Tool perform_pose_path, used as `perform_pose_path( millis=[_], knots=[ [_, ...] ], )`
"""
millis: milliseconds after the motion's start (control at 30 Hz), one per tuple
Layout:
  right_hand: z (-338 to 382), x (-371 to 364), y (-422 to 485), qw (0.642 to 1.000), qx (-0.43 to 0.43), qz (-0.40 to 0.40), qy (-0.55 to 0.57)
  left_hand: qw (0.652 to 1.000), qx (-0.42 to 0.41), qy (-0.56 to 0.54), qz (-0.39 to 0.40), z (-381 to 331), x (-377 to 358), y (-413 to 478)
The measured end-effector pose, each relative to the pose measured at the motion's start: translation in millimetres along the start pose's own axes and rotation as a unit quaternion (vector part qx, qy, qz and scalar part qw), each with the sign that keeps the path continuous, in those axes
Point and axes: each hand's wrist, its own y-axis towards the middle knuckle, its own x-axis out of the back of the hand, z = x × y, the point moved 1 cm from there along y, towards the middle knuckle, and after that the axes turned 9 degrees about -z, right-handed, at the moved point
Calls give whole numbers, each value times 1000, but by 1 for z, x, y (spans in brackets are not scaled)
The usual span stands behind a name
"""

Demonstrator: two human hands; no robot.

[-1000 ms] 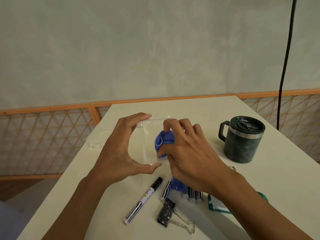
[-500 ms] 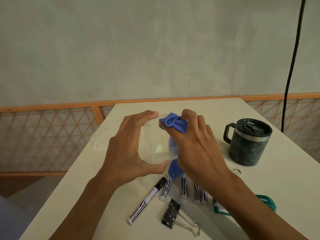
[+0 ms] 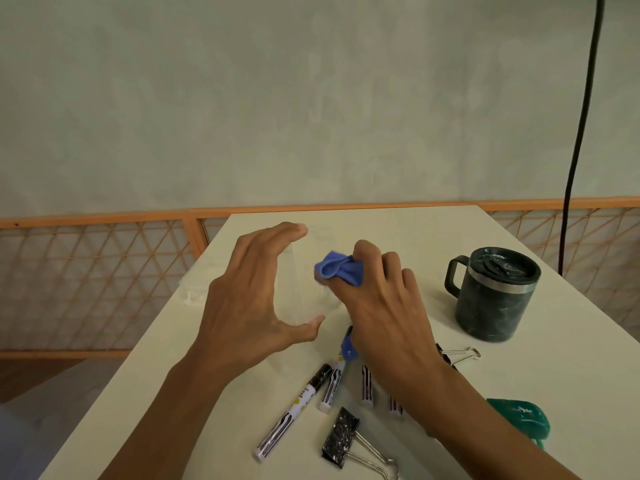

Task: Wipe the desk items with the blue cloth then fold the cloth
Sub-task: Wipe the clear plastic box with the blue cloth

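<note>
My left hand (image 3: 249,299) holds a clear plastic container (image 3: 304,282) between fingertips on its far edge and thumb on its near edge, above the white table (image 3: 381,223). The container is almost see-through and hard to make out. My right hand (image 3: 384,313) grips the bunched blue cloth (image 3: 337,268) and presses it against the container's right side. A tail of the cloth (image 3: 348,348) hangs below my right palm.
A dark green lidded mug (image 3: 491,296) stands at the right. Several markers (image 3: 291,417) and a speckled binder clip (image 3: 341,438) lie near the front edge. A second binder clip (image 3: 460,355) and a green tape dispenser (image 3: 523,417) lie beside my right forearm. A black cable (image 3: 581,133) hangs at the right.
My right hand rubbed the blue cloth from low on the container up to its top and back partway down. My left hand kept its hold on the container.
</note>
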Motion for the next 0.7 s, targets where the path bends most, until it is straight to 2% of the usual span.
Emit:
perform_pose_path(
  millis=[133, 333, 533, 700],
  knots=[
    [-2, 0, 4, 1000, -13, -13, -14, 1000, -7, -4, 4, -1, 1, -1],
    [2, -5, -9, 1000, 17, -14, 8, 999, -29, 11, -43, 3, 7, 1],
    [-6, -9, -2, 986, -20, 2, 165, 997, -47, 2, -66, -4, 0, -1],
    [8, -2, -8, 967, 16, 15, 255, 996, -55, -6, -75, 5, -6, -2]
  ],
)
